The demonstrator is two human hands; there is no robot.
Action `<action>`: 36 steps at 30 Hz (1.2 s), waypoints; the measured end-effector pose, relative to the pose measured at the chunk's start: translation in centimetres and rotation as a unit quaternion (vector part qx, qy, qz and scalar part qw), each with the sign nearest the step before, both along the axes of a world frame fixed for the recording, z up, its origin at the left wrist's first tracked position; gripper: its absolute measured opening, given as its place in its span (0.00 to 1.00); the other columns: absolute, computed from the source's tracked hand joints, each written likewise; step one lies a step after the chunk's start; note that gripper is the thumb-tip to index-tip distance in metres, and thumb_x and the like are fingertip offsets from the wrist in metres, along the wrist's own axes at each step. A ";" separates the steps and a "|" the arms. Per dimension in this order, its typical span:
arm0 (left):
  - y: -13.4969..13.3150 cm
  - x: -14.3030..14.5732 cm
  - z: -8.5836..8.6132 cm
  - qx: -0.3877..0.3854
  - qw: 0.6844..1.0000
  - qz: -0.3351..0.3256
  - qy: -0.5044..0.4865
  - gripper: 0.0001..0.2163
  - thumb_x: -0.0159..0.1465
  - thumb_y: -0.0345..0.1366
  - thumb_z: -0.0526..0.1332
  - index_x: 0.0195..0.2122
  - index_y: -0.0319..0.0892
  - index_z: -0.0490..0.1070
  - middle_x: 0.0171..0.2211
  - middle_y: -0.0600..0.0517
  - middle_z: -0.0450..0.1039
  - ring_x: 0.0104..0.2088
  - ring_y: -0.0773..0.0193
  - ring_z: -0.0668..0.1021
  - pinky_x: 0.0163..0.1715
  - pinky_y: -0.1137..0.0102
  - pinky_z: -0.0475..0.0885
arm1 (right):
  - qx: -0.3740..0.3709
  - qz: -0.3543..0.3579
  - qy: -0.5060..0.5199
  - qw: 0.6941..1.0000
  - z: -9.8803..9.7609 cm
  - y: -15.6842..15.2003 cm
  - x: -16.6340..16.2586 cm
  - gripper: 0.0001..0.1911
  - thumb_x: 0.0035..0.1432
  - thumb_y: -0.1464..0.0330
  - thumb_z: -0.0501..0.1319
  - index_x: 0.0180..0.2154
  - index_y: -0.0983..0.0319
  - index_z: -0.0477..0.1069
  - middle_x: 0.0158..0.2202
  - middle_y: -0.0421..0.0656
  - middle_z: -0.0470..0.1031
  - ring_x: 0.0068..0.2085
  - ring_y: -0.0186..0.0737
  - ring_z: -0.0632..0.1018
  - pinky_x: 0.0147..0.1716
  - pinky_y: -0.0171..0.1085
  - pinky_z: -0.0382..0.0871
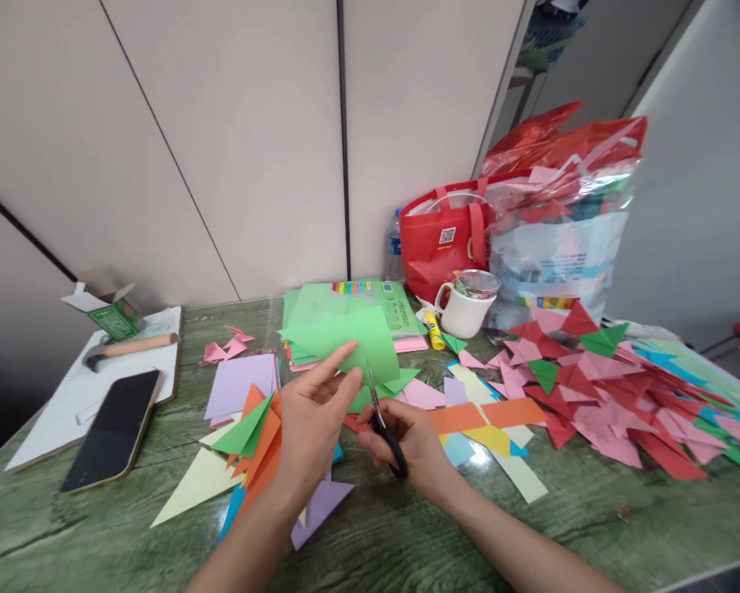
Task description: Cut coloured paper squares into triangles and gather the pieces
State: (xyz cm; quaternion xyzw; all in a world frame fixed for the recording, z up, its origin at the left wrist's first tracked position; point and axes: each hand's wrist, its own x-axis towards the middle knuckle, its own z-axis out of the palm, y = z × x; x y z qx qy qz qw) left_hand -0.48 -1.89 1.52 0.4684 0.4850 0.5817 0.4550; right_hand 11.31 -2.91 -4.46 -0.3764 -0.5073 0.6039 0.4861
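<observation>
Far left: small green-and-white carton (pixel 107 309), flaps open, sits at the back of a white board (pixel 49 420); a wooden-handled hammer (pixel 128 347) lies just in front of it, and a dark phone (pixel 114 428) lies face up across the board's near edge. Green wood-grain table (pixel 407 535) under everything. Moving right: a few pink scraps (pixel 227 346), then a lilac sheet (pixel 240 383) lying flat, with folded orange and green triangles (pixel 255 428) overlapping its near corner and a pale yellow triangle (pixel 194 486) beside them. Left hand (pixel 311 428) is raised over these and pinches the green sheet (pixel 351 338) by its lower left edge, holding it up off the table in the centre of the view. Scissors (pixel 386 420), black handles, blades pointing up with their tips at the sheet's bottom edge; whether the blades stand apart is too small to tell. Right hand (pixel 413 449) is closed around the handles. Behind the sheet, a pack of coloured paper (pixel 345 301) lies flat. Further right: yellow glue stick (pixel 433 329), white mug (pixel 466 309), water bottle (pixel 395 247) against the wall, red bag (pixel 444 239), clear plastic bag (pixel 561 239) stuffed with paper. Near the right hand, an orange strip (pixel 481 414) among yellow and blue offcuts. Far right, a spread pile of red and pink folded triangles (pixel 598 395).
</observation>
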 end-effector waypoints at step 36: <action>0.1 -0.4 1.7 -0.008 0.995 -0.052 0.086 0.19 0.48 0.30 0.65 0.43 0.38 0.75 0.19 0.57 0.68 0.21 0.73 0.66 0.20 0.78 0.70 | 0.022 0.015 0.000 1.000 0.0 0.3 0.3 0.16 0.39 0.66 0.70 0.27 0.62 0.65 0.22 0.35 0.64 0.23 0.29 0.63 0.23 0.30 0.57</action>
